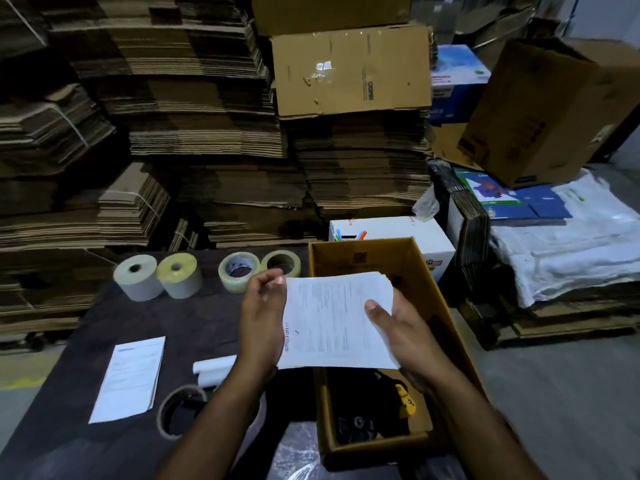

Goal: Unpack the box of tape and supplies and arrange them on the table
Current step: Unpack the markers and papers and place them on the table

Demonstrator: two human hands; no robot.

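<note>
Gripping a paper stack [334,320] over the box [450,327], both hands' fingers [375,311] pinch loosely; sheets could spill toward six o'clock.

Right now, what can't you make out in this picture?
- Head view: the paper stack, held by both hands, hides much of the open box.
- Its print is too blurred to read.
- Dark items in the box are too shadowed to identify.
- The left forearm partly covers the near tape roll.

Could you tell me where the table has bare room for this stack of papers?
Bare dark table lies between the roll row behind and the sheet in front. It is crowded by the box and near the paper roll.
</note>
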